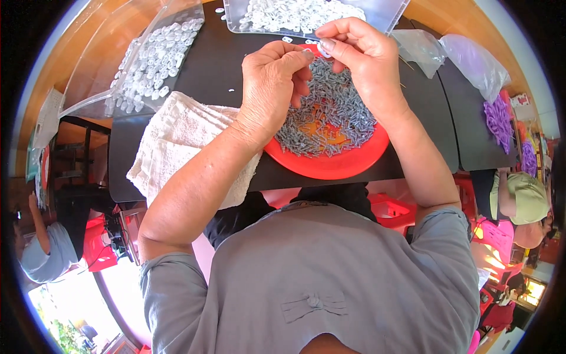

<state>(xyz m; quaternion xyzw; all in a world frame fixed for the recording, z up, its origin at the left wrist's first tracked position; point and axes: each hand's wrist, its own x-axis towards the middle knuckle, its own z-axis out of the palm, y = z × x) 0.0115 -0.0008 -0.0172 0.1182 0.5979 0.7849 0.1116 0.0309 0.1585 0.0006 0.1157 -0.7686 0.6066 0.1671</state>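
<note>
While both hands meet above the red plate [330,168] of grey screws [330,118] near the desk's [224,65] front edge, the right hand [356,56] pinches a small white ring [325,50] and the left hand [272,79] pinches a screw against it.

Bright daylight, fisheye-bent rim, perhaps overexposed corners.
</note>
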